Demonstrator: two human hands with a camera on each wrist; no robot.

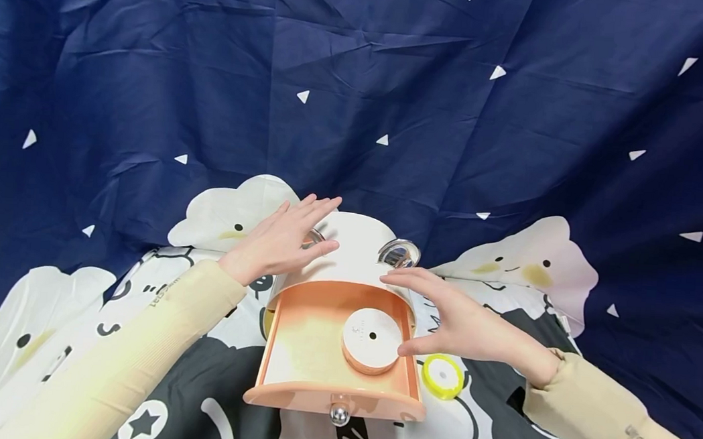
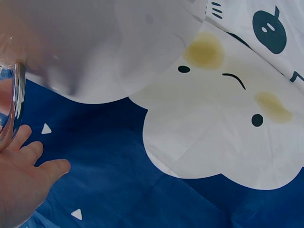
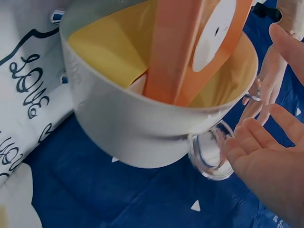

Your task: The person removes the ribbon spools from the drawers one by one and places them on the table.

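Blue cloth (image 1: 361, 65) hangs behind the drawer (image 1: 292, 398); our hands (image 1: 284, 235) (image 1: 469, 321), apart, hold nothing; the spool (image 1: 363, 331) inside looks light, stiff, best rim-held.

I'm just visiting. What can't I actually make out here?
Head view: much of the left shiny ring, hidden behind the left hand.
Head view: the drawer's back end, covered by the white casing.
Head view: printing on the white-topped roll, too small to read.
Right wrist view: part of the right hand, cut off by the right edge.
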